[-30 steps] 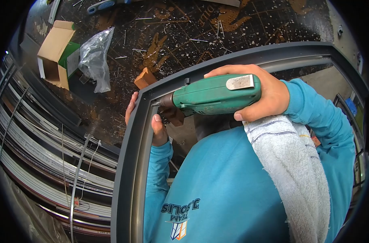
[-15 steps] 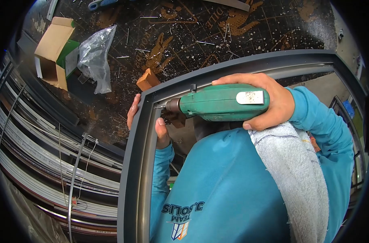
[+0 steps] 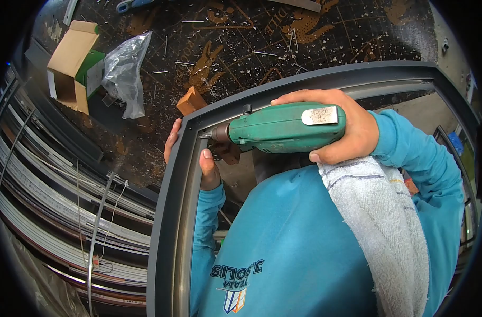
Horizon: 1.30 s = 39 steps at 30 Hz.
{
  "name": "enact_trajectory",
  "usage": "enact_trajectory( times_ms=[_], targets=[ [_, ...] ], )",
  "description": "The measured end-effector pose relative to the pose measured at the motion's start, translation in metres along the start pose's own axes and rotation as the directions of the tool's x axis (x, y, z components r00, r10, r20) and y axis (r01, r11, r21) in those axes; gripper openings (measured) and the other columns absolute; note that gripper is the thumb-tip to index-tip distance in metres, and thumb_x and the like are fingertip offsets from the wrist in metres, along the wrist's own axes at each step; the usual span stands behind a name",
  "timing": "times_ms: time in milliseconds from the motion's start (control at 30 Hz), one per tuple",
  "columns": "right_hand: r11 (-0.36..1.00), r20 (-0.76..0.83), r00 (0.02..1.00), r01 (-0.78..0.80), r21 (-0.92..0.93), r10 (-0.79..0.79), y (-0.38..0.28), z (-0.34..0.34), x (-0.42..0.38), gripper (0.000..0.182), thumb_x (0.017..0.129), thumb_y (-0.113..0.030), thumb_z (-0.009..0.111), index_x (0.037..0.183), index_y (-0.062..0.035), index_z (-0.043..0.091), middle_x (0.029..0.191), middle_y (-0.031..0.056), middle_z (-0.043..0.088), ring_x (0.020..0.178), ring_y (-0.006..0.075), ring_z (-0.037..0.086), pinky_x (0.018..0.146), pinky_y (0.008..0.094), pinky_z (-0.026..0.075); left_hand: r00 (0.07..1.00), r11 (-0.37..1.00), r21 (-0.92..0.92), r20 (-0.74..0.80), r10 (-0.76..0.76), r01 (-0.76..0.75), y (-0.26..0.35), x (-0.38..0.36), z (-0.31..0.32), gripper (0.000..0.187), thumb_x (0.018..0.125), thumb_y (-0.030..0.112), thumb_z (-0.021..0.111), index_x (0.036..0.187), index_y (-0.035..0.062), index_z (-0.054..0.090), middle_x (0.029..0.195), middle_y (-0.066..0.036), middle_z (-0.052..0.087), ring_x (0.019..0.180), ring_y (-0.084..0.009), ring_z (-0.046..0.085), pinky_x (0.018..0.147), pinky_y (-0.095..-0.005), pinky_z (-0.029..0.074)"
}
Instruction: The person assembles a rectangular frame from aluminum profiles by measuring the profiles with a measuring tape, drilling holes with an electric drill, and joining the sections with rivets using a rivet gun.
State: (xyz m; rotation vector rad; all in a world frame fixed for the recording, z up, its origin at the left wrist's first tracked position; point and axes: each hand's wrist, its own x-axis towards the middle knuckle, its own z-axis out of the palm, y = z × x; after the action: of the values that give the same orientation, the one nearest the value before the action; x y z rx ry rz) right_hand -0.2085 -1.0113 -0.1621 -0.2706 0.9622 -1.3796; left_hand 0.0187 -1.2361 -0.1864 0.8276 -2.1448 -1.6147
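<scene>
My right hand [image 3: 352,127] is wrapped round the body of a green power drill [image 3: 283,128]. The drill lies level, its chuck pointing left, and its tip meets the inner side of a dark grey metal frame [image 3: 169,211] close to a corner. My left hand [image 3: 208,170] grips that side of the frame, thumb on the inner edge and fingers round the outer face. A small wooden block [image 3: 191,101] sits by the corner's outside. Below my right hand hangs a grey-white towel [image 3: 378,211].
A dark table [image 3: 241,47] carries metal shavings and several thin rods. An opened cardboard box [image 3: 74,45] and a clear plastic bag [image 3: 126,74] stand at upper left. Long metal profiles [image 3: 66,227] are stacked at left. A blue-handled tool [image 3: 132,4] lies at the top edge.
The drill and my right hand have shifted slightly left and up in the view, along with the frame. Both grips stay the same.
</scene>
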Motion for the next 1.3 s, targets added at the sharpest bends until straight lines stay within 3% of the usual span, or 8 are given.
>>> enact_trajectory(
  times_ms=[200, 400, 533, 833, 1067, 1167, 1200, 1300],
  targets=[
    [0.997, -0.012, 0.998, 0.059, -0.040, -0.059, 0.005, 0.002, 0.000, 0.070, 0.063, -0.011, 0.071, 0.130, 0.0016, 0.052, 0.110, 0.0142, 0.067, 0.098, 0.0197, 0.064, 0.089, 0.0338, 0.050, 0.998, 0.999, -0.054, -0.057, -0.001, -0.002, 0.001, 0.001, 0.006, 0.071, 0.077, 0.020, 0.064, 0.137, -0.0049, 0.034, 0.137, -0.027, 0.044, 0.130, -0.0360, 0.045, 0.112, -0.0496, 0.035],
    [0.986, -0.011, 0.997, 0.073, -0.150, -0.076, -0.008, 0.003, 0.004, 0.069, 0.062, -0.012, 0.072, 0.126, 0.0015, 0.054, 0.108, 0.0147, 0.067, 0.096, 0.0198, 0.064, 0.087, 0.0340, 0.051, 0.999, 0.999, -0.048, -0.044, -0.009, 0.007, 0.003, 0.001, 0.005, 0.070, 0.078, 0.019, 0.064, 0.137, -0.0041, 0.034, 0.137, -0.027, 0.044, 0.130, -0.0356, 0.045, 0.112, -0.0494, 0.034],
    [0.962, 0.041, 0.998, 0.064, -0.265, -0.055, -0.018, 0.003, 0.006, 0.081, 0.058, -0.012, 0.071, 0.134, 0.0057, 0.047, 0.120, 0.0209, 0.063, 0.107, 0.0268, 0.063, 0.097, 0.0376, 0.048, 0.999, 0.999, -0.033, -0.039, 0.029, -0.031, 0.001, 0.001, 0.005, 0.068, 0.078, 0.018, 0.062, 0.137, -0.0027, 0.035, 0.137, -0.026, 0.044, 0.130, -0.0349, 0.044, 0.112, -0.0495, 0.033],
    [0.922, 0.079, 0.991, 0.132, -0.365, -0.111, -0.023, -0.001, 0.012, 0.080, 0.059, -0.012, 0.071, 0.133, 0.0048, 0.048, 0.116, 0.0199, 0.065, 0.103, 0.0262, 0.065, 0.094, 0.0376, 0.050, 0.997, 0.998, -0.004, -0.035, 0.066, -0.066, -0.003, 0.001, 0.003, 0.067, 0.079, 0.018, 0.061, 0.137, -0.0022, 0.035, 0.137, -0.025, 0.045, 0.130, -0.0346, 0.044, 0.113, -0.0499, 0.032],
    [0.914, 0.046, 0.984, 0.176, -0.366, -0.171, -0.021, 0.004, 0.020, 0.062, 0.062, -0.015, 0.075, 0.119, 0.0008, 0.059, 0.103, 0.0154, 0.068, 0.094, 0.0243, 0.066, 0.084, 0.0348, 0.053, 0.998, 0.998, -0.021, 0.000, 0.062, -0.062, -0.005, -0.001, -0.003, 0.067, 0.080, 0.020, 0.063, 0.137, -0.0018, 0.035, 0.137, -0.025, 0.044, 0.130, -0.0349, 0.044, 0.112, -0.0496, 0.033],
    [0.979, 0.057, 0.998, 0.017, -0.205, -0.005, -0.033, 0.000, 0.029, 0.055, 0.065, -0.016, 0.076, 0.115, 0.0004, 0.061, 0.099, 0.0120, 0.068, 0.088, 0.0199, 0.065, 0.081, 0.0326, 0.053, 0.998, 0.997, -0.024, -0.007, 0.067, -0.068, -0.006, 0.000, -0.003, 0.067, 0.080, 0.021, 0.065, 0.136, -0.0014, 0.035, 0.137, -0.024, 0.045, 0.130, -0.0347, 0.044, 0.112, -0.0495, 0.033],
    [0.966, 0.100, 0.987, -0.097, -0.240, 0.124, -0.041, -0.003, 0.033, 0.069, 0.062, -0.012, 0.072, 0.128, 0.0015, 0.054, 0.110, 0.0127, 0.067, 0.097, 0.0201, 0.064, 0.090, 0.0343, 0.051, 0.997, 0.997, -0.020, -0.020, 0.070, -0.070, -0.006, 0.001, -0.001, 0.067, 0.080, 0.021, 0.066, 0.136, -0.0014, 0.036, 0.137, -0.024, 0.045, 0.129, -0.0346, 0.044, 0.112, -0.0494, 0.033],
    [0.959, 0.114, 0.978, -0.142, -0.245, 0.174, -0.048, -0.004, 0.043, 0.069, 0.063, -0.012, 0.072, 0.127, 0.0023, 0.055, 0.110, 0.0136, 0.067, 0.096, 0.0201, 0.064, 0.089, 0.0339, 0.051, 0.997, 0.998, -0.003, -0.037, 0.069, -0.069, -0.004, 0.000, -0.001, 0.066, 0.081, 0.020, 0.066, 0.136, -0.0016, 0.037, 0.137, -0.024, 0.045, 0.129, -0.0341, 0.045, 0.112, -0.0485, 0.033]
  ],
)
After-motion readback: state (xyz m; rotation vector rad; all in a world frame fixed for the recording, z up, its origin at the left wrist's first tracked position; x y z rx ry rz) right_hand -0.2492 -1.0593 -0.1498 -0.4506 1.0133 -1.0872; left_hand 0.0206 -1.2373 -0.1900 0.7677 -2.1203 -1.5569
